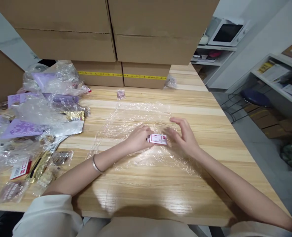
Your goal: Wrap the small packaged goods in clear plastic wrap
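Fingers of my left hand (138,138) close round one end of a small white card with red print (158,139), perhaps the top of a stack of items; what lies beneath it is hidden. Just right of the card, my right hand (184,136) has its fingers apart, with some of them blurred, and holds nothing that I can see. Both hands are over a spread sheet of clear, crinkled plastic film (131,115) on the wooden table (141,191). Beyond the film lies a small wrapped packet (120,94).
A pile of clear wrappers, purple bags (24,128) and gold packets (75,116) covers the table's left side. Large stacked cardboard boxes (146,46) form a wall at the back. A crumpled plastic piece (171,81) sits by their right corner. Past the table's right edge stands a stool (256,97).
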Demonstrator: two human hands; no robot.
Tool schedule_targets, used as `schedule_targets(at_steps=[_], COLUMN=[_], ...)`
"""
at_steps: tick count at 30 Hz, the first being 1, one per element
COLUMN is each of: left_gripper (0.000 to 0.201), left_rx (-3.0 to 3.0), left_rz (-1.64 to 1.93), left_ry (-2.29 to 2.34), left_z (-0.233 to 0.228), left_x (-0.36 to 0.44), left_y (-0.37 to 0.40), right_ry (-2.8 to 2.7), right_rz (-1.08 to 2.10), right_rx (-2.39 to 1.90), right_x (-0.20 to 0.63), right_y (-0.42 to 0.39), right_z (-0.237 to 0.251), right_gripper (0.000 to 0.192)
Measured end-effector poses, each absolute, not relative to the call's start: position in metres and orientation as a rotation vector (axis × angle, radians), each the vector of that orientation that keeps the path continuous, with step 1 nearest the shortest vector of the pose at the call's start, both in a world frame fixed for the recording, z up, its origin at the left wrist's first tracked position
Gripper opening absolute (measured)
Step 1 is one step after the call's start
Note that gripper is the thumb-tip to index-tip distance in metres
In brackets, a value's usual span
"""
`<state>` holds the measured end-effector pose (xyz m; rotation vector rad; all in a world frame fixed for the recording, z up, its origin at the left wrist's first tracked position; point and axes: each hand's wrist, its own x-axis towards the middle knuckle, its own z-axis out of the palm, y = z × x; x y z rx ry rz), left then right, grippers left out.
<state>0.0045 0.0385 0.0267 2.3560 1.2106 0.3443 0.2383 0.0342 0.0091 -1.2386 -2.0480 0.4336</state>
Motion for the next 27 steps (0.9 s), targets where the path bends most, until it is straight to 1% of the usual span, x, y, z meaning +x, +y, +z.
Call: schedule_targets(at_steps=[3,7,10,13,16,18,21,24,25,27], left_gripper=[0.033,0.032,0.037,0.045,0.055,0.048,0.029,0.02,0.018,0.02], left_rx=[2.361,2.289,2.352,2.457,2.614,2.757,2.911,2.797,2.696,2.414], left_rz=[0.346,0.359,0.335,0.379,0.384,0.296,0.105,-0.002,0.017,0.117], left_ry=[1.232,1.263,1.291,1.276,1.141,1.087,1.151,1.256,1.272,1.278], left_z=[0.011,0.012,0.015,0.02,0.028,0.03,0.033,0.038,0.042,0.047], left_x=[0.007,-0.001,-0.004,-0.005,-0.005,-0.006,-0.013,-0.032,-0.041,-0.058], left_y=[0.033,0.033,0.031,0.02,0.0,-0.016,-0.034,-0.035,-0.03,-0.016], right_ry=[-2.324,-2.491,-2.649,-2.771,-2.802,-2.778,-2.709,-2.643,-2.615,-2.498], right_rz=[0.425,0.436,0.391,0.205,-0.167,-0.3,-0.199,-0.012,0.087,0.399], right_rx=[-1.063,-0.937,-0.857,-0.854,-0.937,-0.99,-1.081,-1.259,-1.326,-1.435], right_x=[0.249,0.259,0.261,0.26,0.262,0.265,0.273,0.282,0.285,0.289], right_y=[0.016,-0.004,-0.018,-0.03,-0.035,-0.034,-0.026,-0.015,-0.009,0.004], right_z=[0.004,0.002,0.009,0.015,0.016,0.016,0.019,0.029,0.032,0.037], right_gripper=[0.045,0.061,0.065,0.059,0.046,0.032,0.019,0.014,0.013,0.013])
